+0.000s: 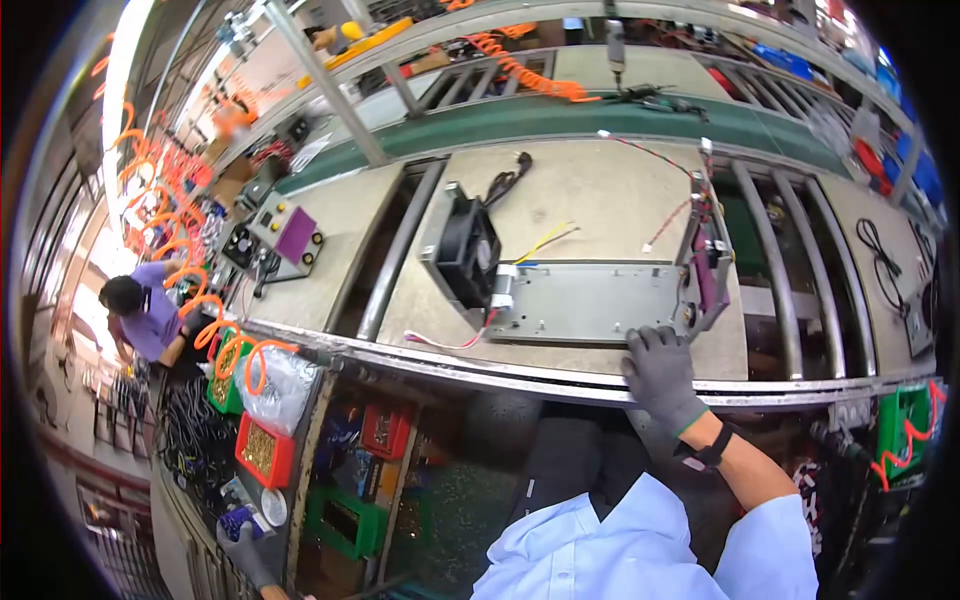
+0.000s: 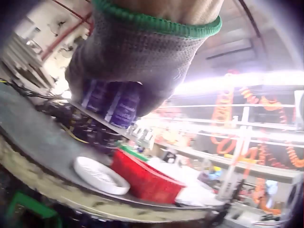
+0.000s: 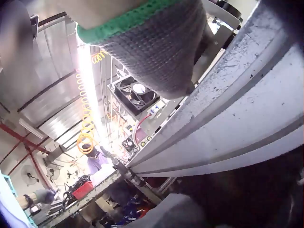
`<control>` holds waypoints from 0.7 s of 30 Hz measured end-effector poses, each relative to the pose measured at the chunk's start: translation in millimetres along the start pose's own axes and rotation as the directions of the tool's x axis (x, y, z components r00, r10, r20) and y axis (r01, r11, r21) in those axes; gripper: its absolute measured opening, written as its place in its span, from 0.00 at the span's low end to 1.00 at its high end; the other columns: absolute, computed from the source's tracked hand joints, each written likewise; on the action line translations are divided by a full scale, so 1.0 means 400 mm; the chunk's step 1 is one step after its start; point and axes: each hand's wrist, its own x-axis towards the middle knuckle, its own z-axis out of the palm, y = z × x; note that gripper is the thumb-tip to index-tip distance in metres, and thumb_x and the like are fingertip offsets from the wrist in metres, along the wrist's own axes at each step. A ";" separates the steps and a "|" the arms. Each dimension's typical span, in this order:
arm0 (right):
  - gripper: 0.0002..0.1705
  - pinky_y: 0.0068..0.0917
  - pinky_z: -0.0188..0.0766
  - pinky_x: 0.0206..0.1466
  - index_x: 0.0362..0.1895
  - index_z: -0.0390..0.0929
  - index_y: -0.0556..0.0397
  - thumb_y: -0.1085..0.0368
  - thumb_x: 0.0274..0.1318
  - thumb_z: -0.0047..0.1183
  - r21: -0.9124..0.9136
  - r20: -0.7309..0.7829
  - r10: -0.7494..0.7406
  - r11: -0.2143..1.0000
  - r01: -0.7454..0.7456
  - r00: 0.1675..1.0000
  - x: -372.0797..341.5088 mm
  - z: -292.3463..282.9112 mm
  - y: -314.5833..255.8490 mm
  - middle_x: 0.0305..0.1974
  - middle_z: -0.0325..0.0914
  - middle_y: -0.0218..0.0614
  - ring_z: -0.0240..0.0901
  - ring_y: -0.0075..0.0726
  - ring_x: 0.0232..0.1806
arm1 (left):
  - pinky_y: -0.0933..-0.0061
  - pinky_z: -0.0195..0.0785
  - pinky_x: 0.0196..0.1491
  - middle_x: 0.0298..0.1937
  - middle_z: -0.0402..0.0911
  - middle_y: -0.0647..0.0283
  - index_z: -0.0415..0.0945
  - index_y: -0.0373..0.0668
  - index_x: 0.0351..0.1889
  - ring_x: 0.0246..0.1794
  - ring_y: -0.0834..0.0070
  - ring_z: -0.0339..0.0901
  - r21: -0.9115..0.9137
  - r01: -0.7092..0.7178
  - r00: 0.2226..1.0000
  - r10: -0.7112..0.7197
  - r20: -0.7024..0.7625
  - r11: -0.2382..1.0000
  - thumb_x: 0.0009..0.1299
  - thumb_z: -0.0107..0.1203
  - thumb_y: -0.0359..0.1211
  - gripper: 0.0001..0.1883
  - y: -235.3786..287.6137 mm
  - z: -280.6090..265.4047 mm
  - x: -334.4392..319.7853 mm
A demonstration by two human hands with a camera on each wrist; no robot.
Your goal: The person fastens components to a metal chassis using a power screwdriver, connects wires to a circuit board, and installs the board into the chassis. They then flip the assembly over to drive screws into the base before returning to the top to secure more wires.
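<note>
The left hand (image 1: 243, 558) is low at the left beside purple parts (image 1: 237, 522); in the left wrist view this hand (image 2: 137, 57) has its fingers curled round purple cylinders (image 2: 122, 105) with printed labels. Its fingertips are partly hidden. The gloved right hand (image 1: 662, 375) rests on the front right edge of a grey metal plate (image 1: 590, 300), fingers relaxed. A black fan (image 1: 468, 250) stands at the plate's left end, an upright panel with a purple piece (image 1: 712, 272) at its right. In the right wrist view the right hand (image 3: 156, 52) is near the fan (image 3: 136, 95).
A red bin (image 1: 263, 452) of small metal parts, a round white dish (image 1: 273, 506) and a green bin (image 1: 345, 523) are at the lower left. Metal rollers (image 1: 400, 250) flank the work board. Another fan unit (image 1: 275, 238) stands farther left, near a person in purple (image 1: 155, 310).
</note>
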 end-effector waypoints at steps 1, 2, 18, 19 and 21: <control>0.21 0.53 0.69 0.57 0.51 0.78 0.54 0.61 0.53 0.58 0.042 -0.028 0.018 0.999 -0.017 0.999 -0.003 0.008 0.001 0.49 0.78 0.43 0.71 0.56 0.52 | 0.61 0.74 0.60 0.63 0.76 0.51 0.66 0.34 0.70 0.58 0.60 0.79 -0.062 -0.099 0.992 0.104 0.074 0.993 0.56 0.62 0.28 0.39 0.084 0.001 -0.034; 0.21 0.53 0.69 0.58 0.51 0.77 0.54 0.61 0.53 0.58 0.070 -0.048 0.030 0.997 -0.027 0.998 -0.005 0.015 0.001 0.50 0.78 0.43 0.71 0.56 0.52 | 0.64 0.75 0.59 0.60 0.77 0.52 0.66 0.33 0.69 0.54 0.64 0.80 -0.363 -0.019 0.959 0.121 0.258 0.931 0.55 0.60 0.26 0.39 0.315 0.045 -0.138; 0.25 0.47 0.69 0.61 0.57 0.76 0.54 0.60 0.55 0.58 0.270 -0.197 0.116 0.961 -0.060 0.974 -0.048 0.024 0.030 0.53 0.75 0.42 0.70 0.52 0.56 | 0.65 0.68 0.66 0.56 0.76 0.52 0.69 0.38 0.67 0.60 0.59 0.77 -0.687 -0.544 -0.087 0.782 0.618 0.482 0.50 0.62 0.22 0.40 1.447 0.884 -0.659; 0.25 0.49 0.69 0.62 0.57 0.77 0.53 0.60 0.55 0.58 0.289 -0.179 0.135 0.954 -0.079 0.975 -0.048 0.028 0.030 0.53 0.76 0.43 0.70 0.53 0.56 | 0.65 0.68 0.67 0.57 0.76 0.53 0.69 0.38 0.67 0.61 0.59 0.76 -0.685 -0.527 -0.101 0.763 0.638 0.503 0.50 0.62 0.22 0.40 1.462 0.898 -0.664; 0.24 0.50 0.68 0.63 0.57 0.78 0.53 0.60 0.56 0.58 0.316 -0.130 0.165 0.942 -0.117 0.978 -0.046 0.029 0.027 0.54 0.77 0.43 0.70 0.54 0.56 | 0.66 0.66 0.69 0.58 0.75 0.53 0.69 0.38 0.68 0.62 0.59 0.76 -0.679 -0.485 -0.124 0.725 0.678 0.552 0.50 0.62 0.21 0.40 1.479 0.923 -0.672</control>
